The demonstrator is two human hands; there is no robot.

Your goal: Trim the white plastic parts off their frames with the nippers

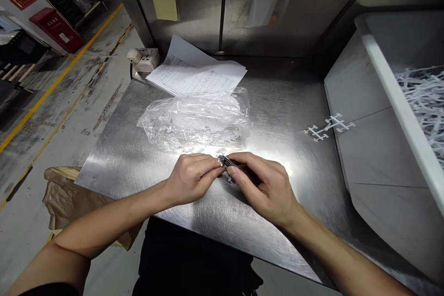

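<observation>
My left hand (194, 176) is closed, its thumb and fingers pinching a small white plastic sprue (229, 177) with branched ends. Opposite it, my right hand (266, 184) grips small dark metal nippers (227, 161), whose tips touch or nearly touch the sprue. The nippers' handles are mostly hidden in the palm. Just beyond both hands lies a clear plastic bag (194, 118) with many small white pieces in it. A few small white pieces rest on the metal table (277, 115) between the bag and my fingers.
To the right stands a large grey bin (371, 148) full of white sprues (425, 101). Another branched sprue (329, 127) leans at its base. Printed papers (201, 71) and a power socket (147, 59) sit at the back. Below the left edge is a brown paper bag (65, 199).
</observation>
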